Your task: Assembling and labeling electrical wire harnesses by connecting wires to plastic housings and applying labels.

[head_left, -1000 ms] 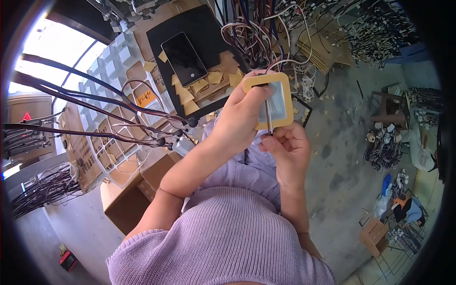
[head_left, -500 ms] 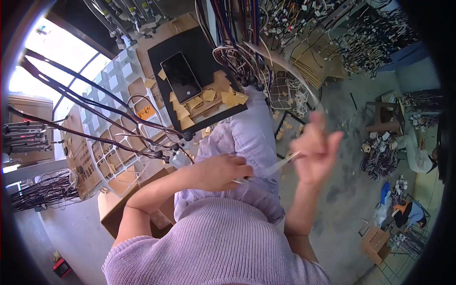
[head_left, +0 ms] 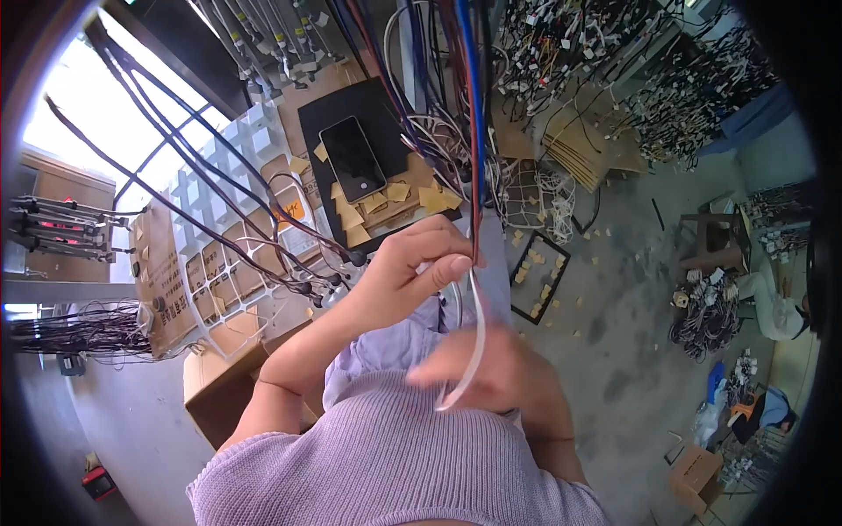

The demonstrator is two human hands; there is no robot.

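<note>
In front of my lap my left hand [head_left: 423, 270] is closed, thumb and fingers pinching a hanging bundle of red, blue and dark cables [head_left: 476, 167]. A thin white strip [head_left: 480, 329] curves down from that grip towards my chest. My right hand [head_left: 491, 373] is close below, behind the strip's lower end. Motion smears its fingers, so I cannot make out whether it grips the strip. Beyond my left hand a dark phone [head_left: 353, 158] lies on a black board [head_left: 320, 114], among small tan paper pieces [head_left: 375, 198].
On the left, dark cables [head_left: 193, 158] stretch over a white plastic grid [head_left: 215, 294] and cardboard. An open cardboard box [head_left: 210, 377] stands by my left elbow. A black frame [head_left: 539, 276] lies on the littered floor. Wire bundles [head_left: 561, 53] hang at the back; people work at far right.
My left hand has moved forward and right and taken hold of the cable bundle. My right hand has swung from the right down and inward, near my chest. The white strip now hangs below the bundle.
</note>
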